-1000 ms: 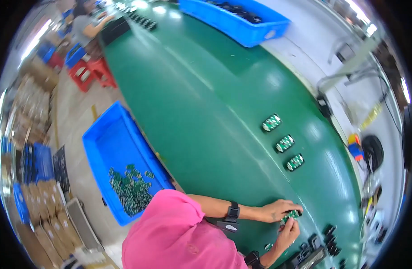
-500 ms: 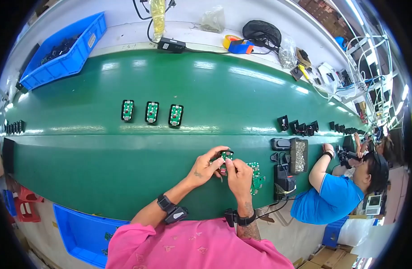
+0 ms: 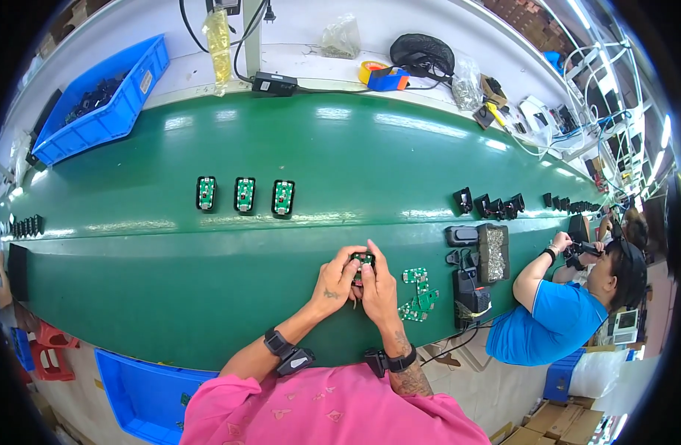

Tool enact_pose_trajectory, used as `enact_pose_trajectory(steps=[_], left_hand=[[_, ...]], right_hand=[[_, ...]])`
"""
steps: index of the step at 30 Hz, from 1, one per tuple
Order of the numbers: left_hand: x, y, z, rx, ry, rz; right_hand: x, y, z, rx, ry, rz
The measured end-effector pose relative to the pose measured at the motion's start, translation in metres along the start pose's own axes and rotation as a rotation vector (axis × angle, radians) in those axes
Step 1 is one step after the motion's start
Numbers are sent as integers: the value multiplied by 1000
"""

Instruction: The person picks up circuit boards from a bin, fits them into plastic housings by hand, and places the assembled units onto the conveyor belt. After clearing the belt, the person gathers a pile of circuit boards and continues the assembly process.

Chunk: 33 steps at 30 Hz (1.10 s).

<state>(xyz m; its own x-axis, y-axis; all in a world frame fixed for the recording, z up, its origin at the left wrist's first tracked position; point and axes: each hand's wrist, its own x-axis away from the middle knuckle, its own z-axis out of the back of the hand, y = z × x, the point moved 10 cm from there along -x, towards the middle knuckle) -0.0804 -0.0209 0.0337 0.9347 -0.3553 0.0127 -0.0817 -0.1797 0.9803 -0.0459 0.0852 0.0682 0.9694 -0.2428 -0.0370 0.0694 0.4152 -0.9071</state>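
Both my hands meet over the green bench around a green circuit board in a black housing [image 3: 363,259]. My left hand [image 3: 333,282] grips its left side, thumb on the board's face. My right hand [image 3: 379,289] wraps the other side, its thumb pressing on the board too and its index finger stretched along the far edge. Fingers cover much of the piece. Just right of my right hand lie several loose green circuit boards [image 3: 418,297], partly overlapping. Farther off to the left, three black housings with boards in them [image 3: 244,195] stand in a row.
Right of the loose boards are a black electric screwdriver [image 3: 472,297] and a tray of small metal screws [image 3: 493,233]. Black housings [image 3: 496,206] sit beyond. A blue bin [image 3: 96,111] stands far left. A co-worker in blue [image 3: 552,315] sits at right.
My right thumb and fingers have shifted up and around the housing, and both hands have moved slightly left. The co-worker's hand has lifted to a dark object.
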Motion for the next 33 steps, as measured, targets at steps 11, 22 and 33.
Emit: enact_pose_trajectory(steps=[11,22,33], left_hand=[[6,31,35,-247,368,-330],[-8,9,91,173,541,-91],[-18,-1,71,32,405,-31]], right_hand=[[-22,-22,-21,83,-38,110],[-110,-39,-58,280,-19,393],[-156,-7,-81,159,-221,40]])
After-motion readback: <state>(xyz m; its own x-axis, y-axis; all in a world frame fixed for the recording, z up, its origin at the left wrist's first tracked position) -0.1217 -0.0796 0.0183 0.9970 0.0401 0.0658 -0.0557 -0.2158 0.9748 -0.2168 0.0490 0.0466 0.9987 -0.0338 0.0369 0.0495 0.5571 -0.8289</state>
